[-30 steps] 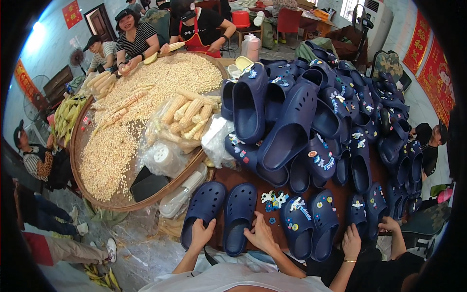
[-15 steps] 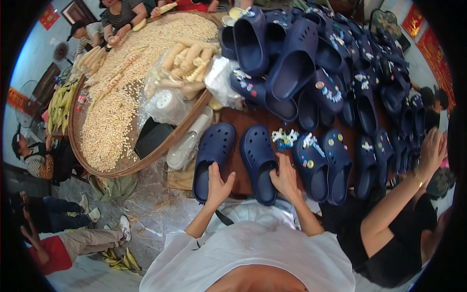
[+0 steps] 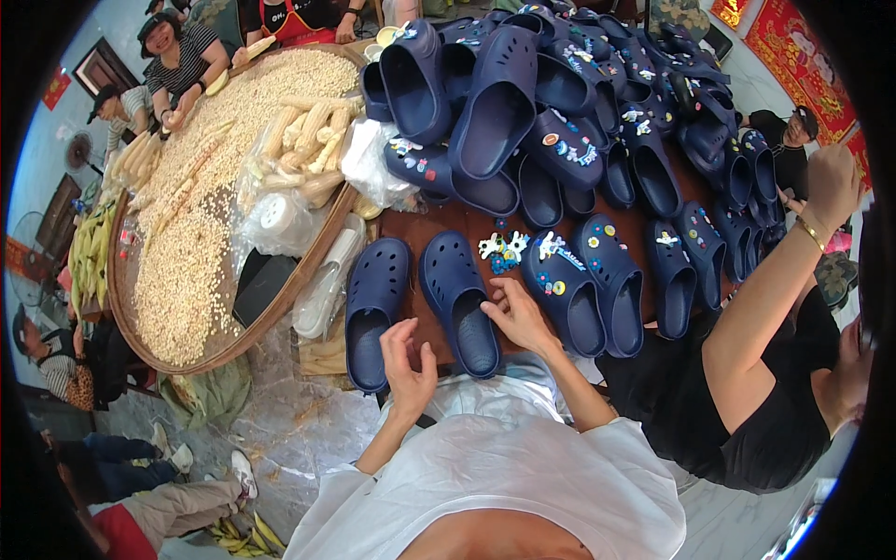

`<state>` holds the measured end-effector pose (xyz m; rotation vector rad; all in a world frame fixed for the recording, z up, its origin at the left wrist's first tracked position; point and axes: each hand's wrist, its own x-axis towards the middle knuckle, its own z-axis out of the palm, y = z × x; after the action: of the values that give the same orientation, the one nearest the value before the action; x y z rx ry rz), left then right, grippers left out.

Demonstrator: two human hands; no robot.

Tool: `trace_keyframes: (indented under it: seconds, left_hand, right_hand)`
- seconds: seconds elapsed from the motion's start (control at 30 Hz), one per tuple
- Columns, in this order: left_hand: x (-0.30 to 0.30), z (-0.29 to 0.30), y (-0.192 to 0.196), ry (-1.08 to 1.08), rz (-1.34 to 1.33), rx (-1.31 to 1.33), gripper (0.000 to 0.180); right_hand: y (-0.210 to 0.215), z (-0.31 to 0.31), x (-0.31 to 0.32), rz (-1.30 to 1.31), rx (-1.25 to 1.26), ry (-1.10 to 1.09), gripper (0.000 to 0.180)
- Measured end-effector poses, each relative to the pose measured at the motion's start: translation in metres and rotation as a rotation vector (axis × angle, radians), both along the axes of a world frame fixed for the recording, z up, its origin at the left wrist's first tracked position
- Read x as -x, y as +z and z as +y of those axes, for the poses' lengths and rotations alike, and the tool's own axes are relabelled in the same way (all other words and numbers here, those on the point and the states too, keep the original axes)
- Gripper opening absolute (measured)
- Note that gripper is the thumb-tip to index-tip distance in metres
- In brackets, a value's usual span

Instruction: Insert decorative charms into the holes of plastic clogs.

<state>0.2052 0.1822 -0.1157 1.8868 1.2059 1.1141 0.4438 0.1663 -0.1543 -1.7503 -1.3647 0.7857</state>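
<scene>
Two plain navy clogs lie side by side at the table's front edge, the left clog [image 3: 375,280] and the right clog [image 3: 455,285], their heels toward me. My left hand [image 3: 409,371] hovers by the left clog's heel, fingers loosely bent and apart, holding nothing. Beside the right clog's opening is my right hand [image 3: 516,315], its fingers spread; whether a fingertip touches the rim I cannot tell. Just beyond that hand sits a small pile of white, blue and green shoe charms [image 3: 504,252]. To its right stands a clog decorated with charms [image 3: 564,287], paired with another decorated clog [image 3: 611,280].
Many navy clogs [image 3: 495,112] are heaped across the table behind. At left is a big round tray [image 3: 215,359] with corn kernels, bagged cobs and a black phone-like slab. A clear-wrapped white item [image 3: 331,289] lies beside it. A co-worker's raised arm [image 3: 770,299] is close on my right.
My left hand has come off the left clog, its fingers curling. My right hand has shifted off the right clog's side toward the charms. The view has turned, and the co-worker's arm shows higher.
</scene>
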Motion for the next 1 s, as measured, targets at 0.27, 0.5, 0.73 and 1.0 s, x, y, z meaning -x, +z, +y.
trace_keyframes:
  seconds: [0.27,0.5,0.73,1.0]
  left_hand:
    - [-0.044,0.022,-0.028,-0.116,0.143,-0.052,0.067]
    - [-0.063,0.05,-0.049,-0.156,0.198,-0.058,0.07]
    - [-0.059,0.043,-0.067,-0.081,0.245,-0.078,0.056]
    - [-0.068,0.051,-0.07,-0.096,0.233,-0.088,0.055]
  right_hand:
    - [0.031,0.088,-0.056,-0.025,-0.352,-0.265,0.036]
    - [0.057,0.176,-0.093,-0.187,-0.33,-0.456,0.051]
    - [0.045,0.2,-0.076,0.023,-0.189,-0.385,0.057]
    - [0.059,0.189,-0.073,-0.008,-0.185,-0.5,0.041]
